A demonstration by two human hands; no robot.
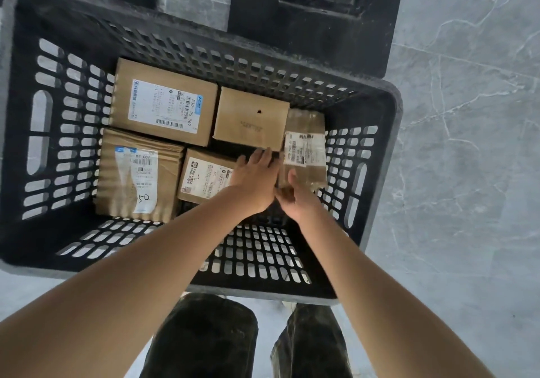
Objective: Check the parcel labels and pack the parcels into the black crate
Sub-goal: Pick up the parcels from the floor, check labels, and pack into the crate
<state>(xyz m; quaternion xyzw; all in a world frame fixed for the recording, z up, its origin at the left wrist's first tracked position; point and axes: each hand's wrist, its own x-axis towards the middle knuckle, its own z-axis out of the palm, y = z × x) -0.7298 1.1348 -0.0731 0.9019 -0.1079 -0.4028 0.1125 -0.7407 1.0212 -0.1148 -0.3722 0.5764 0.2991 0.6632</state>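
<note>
The black crate stands on the floor below me and holds several brown cardboard parcels. A taped parcel with a white label leans against the crate's right wall; my right hand grips its near end. With straight fingers, my left hand rests flat on a small labelled parcel beside it. A large labelled parcel lies at the back left, a plain box at the back middle, and a crumpled labelled parcel at the front left.
The crate has perforated walls and a bare strip of floor along its near side. A black frame stands behind it. Grey marble floor tiles spread to the right. My legs in dark trousers are at the bottom.
</note>
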